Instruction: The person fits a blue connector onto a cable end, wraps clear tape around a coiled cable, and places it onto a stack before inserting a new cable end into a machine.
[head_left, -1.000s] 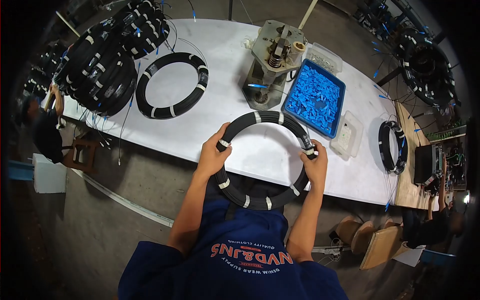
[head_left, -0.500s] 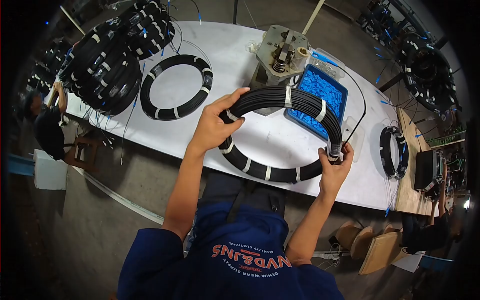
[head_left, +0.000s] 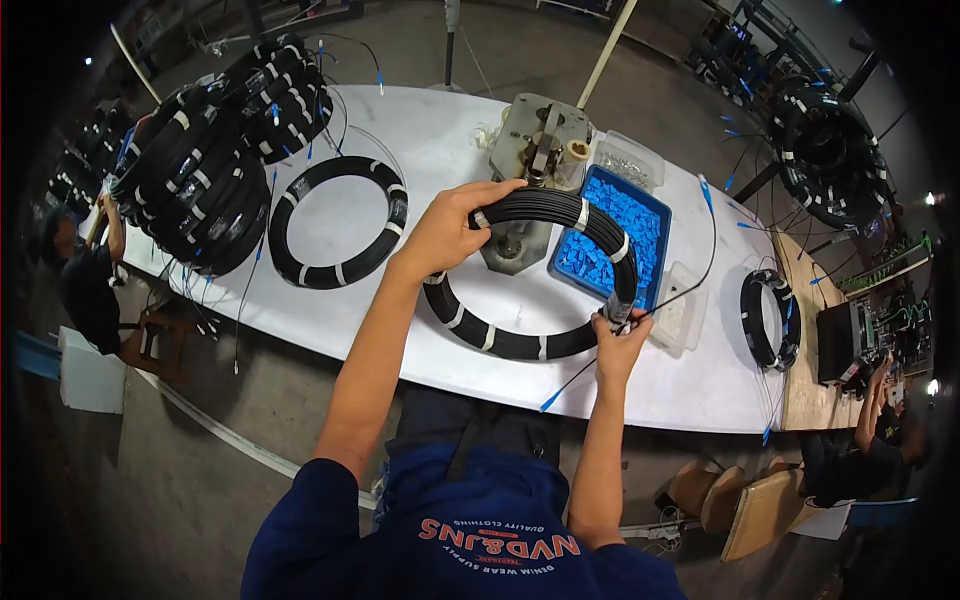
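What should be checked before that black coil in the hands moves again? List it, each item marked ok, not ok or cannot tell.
1. Left hand gripping the coil: ok, at its left side.
2. Right hand gripping the coil: ok, at its right side.
3. White bands around the coil: ok, several show along the ring.
4. Loose cable ends tucked in: not ok; one blue tip sticks up on the right, another blue tip points toward the table's near edge.
5. Coil clear of the blue tray: cannot tell; they overlap in this view.
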